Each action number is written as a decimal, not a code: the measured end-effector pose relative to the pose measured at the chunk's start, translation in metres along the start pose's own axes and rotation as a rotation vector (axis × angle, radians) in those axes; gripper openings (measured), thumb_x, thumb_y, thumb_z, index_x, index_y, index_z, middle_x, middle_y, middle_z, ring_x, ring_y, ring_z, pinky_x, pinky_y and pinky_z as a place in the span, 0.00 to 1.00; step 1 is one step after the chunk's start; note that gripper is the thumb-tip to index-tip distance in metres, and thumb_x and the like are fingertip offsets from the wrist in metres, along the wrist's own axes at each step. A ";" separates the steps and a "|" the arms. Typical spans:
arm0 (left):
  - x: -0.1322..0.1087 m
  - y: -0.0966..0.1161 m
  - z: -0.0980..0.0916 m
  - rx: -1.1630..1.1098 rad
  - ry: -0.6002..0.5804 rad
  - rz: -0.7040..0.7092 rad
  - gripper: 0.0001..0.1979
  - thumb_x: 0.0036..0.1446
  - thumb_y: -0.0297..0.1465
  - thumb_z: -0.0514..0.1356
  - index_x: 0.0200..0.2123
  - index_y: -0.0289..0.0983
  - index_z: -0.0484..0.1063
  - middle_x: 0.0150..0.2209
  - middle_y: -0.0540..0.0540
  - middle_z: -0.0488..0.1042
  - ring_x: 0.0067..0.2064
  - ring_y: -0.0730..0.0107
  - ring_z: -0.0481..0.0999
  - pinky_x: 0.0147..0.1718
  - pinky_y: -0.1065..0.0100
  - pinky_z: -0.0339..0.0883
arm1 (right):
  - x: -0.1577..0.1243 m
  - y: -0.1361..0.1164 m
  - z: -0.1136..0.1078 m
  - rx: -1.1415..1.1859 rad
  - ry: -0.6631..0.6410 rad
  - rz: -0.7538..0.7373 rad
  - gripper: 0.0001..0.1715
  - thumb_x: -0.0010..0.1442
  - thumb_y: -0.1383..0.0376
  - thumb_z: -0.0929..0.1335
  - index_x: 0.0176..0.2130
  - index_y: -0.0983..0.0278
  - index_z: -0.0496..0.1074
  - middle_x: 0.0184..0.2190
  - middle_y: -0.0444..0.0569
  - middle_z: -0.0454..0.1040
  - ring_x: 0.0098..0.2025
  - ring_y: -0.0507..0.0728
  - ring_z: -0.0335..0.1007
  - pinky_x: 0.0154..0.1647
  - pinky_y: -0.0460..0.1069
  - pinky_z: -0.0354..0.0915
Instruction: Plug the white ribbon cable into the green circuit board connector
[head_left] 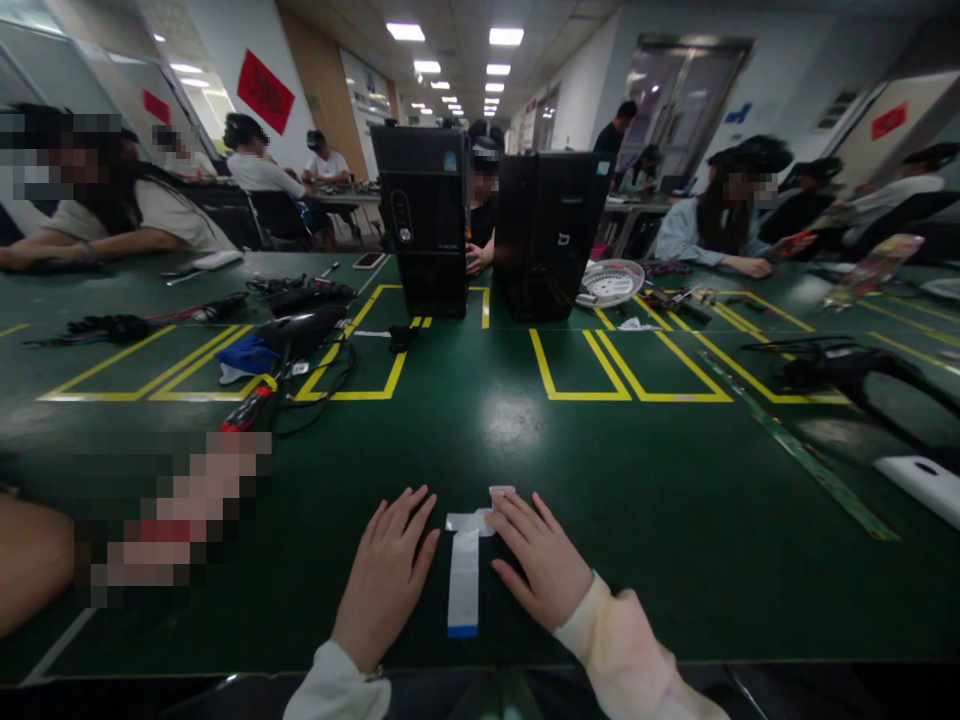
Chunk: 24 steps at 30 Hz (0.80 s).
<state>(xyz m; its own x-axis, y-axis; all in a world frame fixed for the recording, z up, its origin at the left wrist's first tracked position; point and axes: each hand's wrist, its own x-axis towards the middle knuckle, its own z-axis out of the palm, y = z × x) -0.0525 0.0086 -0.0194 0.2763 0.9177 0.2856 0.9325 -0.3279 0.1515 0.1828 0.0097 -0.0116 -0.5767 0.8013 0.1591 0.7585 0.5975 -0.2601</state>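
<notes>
A white flat ribbon cable (463, 580) with a blue end lies on the green table between my hands, bent near its top into sideways pieces. My left hand (394, 565) rests palm down to the left of the cable, fingers stretched out and apart from it. On the other side, my right hand (536, 555) lies flat with fingers spread. Its fingertips cover the cable's upper right part, and a small pale end shows just past them. Neither hand grips anything.
Two black computer towers (424, 220) (551, 235) stand upright ahead. A red-handled tool (247, 408) lies left near a neighbour's arm (34, 560), with black cables (300, 300) beyond. On the right are a long green circuit strip (802, 455), a black stand (847, 370) and a white basket (611, 282).
</notes>
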 end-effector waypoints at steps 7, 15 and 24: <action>0.000 0.000 0.000 -0.007 -0.013 -0.006 0.22 0.65 0.38 0.48 0.60 0.39 0.62 0.61 0.43 0.65 0.63 0.59 0.61 0.60 0.49 0.56 | -0.007 0.004 -0.005 -0.050 0.067 0.017 0.30 0.61 0.66 0.61 0.62 0.64 0.57 0.67 0.54 0.44 0.69 0.62 0.33 0.64 0.64 0.49; 0.000 0.000 -0.002 -0.022 -0.048 -0.027 0.23 0.65 0.40 0.47 0.61 0.40 0.60 0.62 0.43 0.63 0.63 0.57 0.60 0.60 0.47 0.56 | -0.041 0.077 -0.026 -0.243 0.132 0.253 0.30 0.64 0.56 0.59 0.62 0.64 0.59 0.67 0.57 0.46 0.67 0.64 0.43 0.62 0.64 0.53; -0.001 -0.001 -0.002 -0.016 -0.035 -0.008 0.23 0.64 0.39 0.48 0.60 0.40 0.60 0.61 0.43 0.64 0.63 0.58 0.60 0.60 0.48 0.56 | -0.086 0.245 -0.074 -0.423 0.193 1.088 0.37 0.64 0.51 0.55 0.63 0.72 0.56 0.66 0.65 0.44 0.67 0.70 0.36 0.62 0.64 0.47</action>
<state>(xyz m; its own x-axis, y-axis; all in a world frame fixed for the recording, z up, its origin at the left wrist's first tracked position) -0.0537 0.0078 -0.0182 0.2769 0.9276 0.2507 0.9310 -0.3235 0.1688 0.4401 0.0894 -0.0187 0.4625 0.8639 0.1995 0.8831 -0.4688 -0.0171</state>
